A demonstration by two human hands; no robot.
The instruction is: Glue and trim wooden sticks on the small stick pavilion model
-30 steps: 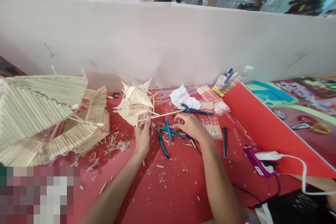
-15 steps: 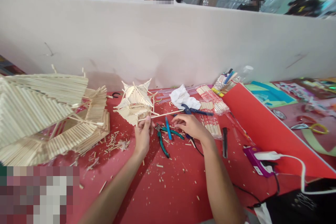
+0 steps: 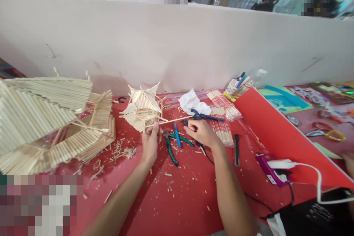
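Note:
My left hand grips the lower edge of a small stick-built model with a star-shaped pointed roof. A long thin stick reaches right from the model toward dark blue pliers. My right hand is just below those pliers, its fingers curled in; what they hold, if anything, is too small to tell. Between my hands lie green-handled cutters and a blue pen-like tool on the red table.
A large stick-built model fills the left. White tissue, packs of sticks, a black cutter, a red board and a purple power box are at the right. Another person's hand shows at the right edge.
The fingers of my right hand have curled inward and the hand has shifted slightly right. Another person's hand has appeared at the right edge. My left hand and the small model stay put.

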